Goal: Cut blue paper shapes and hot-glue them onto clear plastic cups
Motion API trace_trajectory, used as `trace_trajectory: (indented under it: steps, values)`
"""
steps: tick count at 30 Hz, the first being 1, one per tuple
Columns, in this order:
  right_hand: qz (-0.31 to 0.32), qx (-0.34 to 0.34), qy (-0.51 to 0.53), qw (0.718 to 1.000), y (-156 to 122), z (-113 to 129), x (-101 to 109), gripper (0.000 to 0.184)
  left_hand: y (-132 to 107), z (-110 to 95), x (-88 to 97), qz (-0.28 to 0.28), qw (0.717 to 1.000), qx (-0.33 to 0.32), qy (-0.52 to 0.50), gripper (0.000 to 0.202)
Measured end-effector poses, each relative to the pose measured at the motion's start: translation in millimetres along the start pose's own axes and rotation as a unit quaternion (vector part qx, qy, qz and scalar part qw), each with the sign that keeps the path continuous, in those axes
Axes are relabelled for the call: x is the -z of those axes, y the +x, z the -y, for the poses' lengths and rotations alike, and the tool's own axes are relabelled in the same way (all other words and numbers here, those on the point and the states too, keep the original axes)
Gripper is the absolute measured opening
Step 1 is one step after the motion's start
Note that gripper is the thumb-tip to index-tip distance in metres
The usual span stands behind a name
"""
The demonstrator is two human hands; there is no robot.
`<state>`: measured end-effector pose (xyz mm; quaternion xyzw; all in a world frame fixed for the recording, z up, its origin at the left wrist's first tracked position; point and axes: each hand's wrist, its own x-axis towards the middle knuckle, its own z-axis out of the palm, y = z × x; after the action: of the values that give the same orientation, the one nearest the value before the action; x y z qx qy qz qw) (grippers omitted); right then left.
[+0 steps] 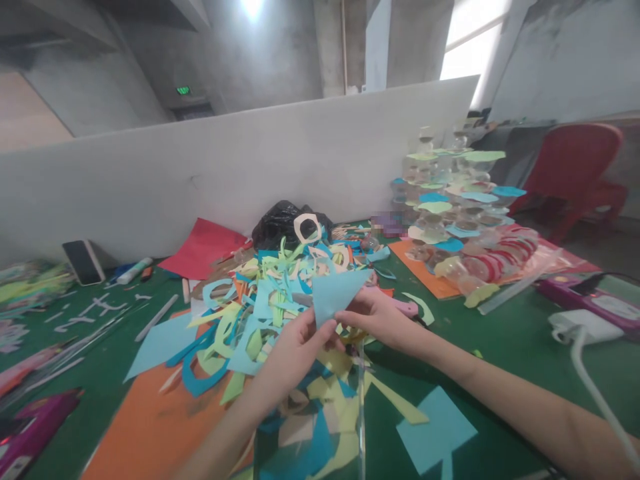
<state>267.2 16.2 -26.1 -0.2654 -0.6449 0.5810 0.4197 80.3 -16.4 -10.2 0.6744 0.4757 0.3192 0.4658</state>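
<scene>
Both hands hold a light blue piece of paper (336, 293), folded into a triangle, above a heap of paper scraps (260, 300). My left hand (295, 350) pinches its lower edge with thumb and fingers closed. My right hand (377, 317) grips the right side of the same piece. The scraps under the hands are blue, yellow, green and orange offcuts. A pink tool (400, 307), partly hidden, lies just behind my right hand.
A green table (500, 333) carries an orange sheet (150, 427), a red sheet (203, 250), a blue cut-out (435, 430), a black bag (280, 223), a phone (83, 261), a stack of clear cups with paper discs (450, 207) and a white cable (590, 373). A white partition (250, 167) stands behind; a red chair (575, 173) right.
</scene>
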Motion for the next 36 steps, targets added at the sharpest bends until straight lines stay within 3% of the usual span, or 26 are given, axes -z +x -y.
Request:
trace_trajectory:
  steps: [11,17,28,36]
  values:
    - [0.007,-0.014,-0.03,0.999,-1.0,0.2,-1.3,0.037,3.6,-1.6,4.4,-0.047,0.998,0.0,0.03,0.046]
    - [-0.007,-0.061,-0.045,0.997,-1.5,1.9,-2.1,0.034,4.8,2.4,4.3,-0.055,0.998,0.008,0.027,0.05]
    - [0.03,-0.086,-0.118,0.989,-3.7,2.0,-2.8,0.018,5.2,1.9,2.2,-0.132,0.991,-0.01,-0.023,0.032]
    - [-0.039,0.009,-0.218,0.975,-2.2,-1.4,4.6,0.03,6.1,-1.9,2.2,-0.116,0.992,0.037,-0.026,0.042]
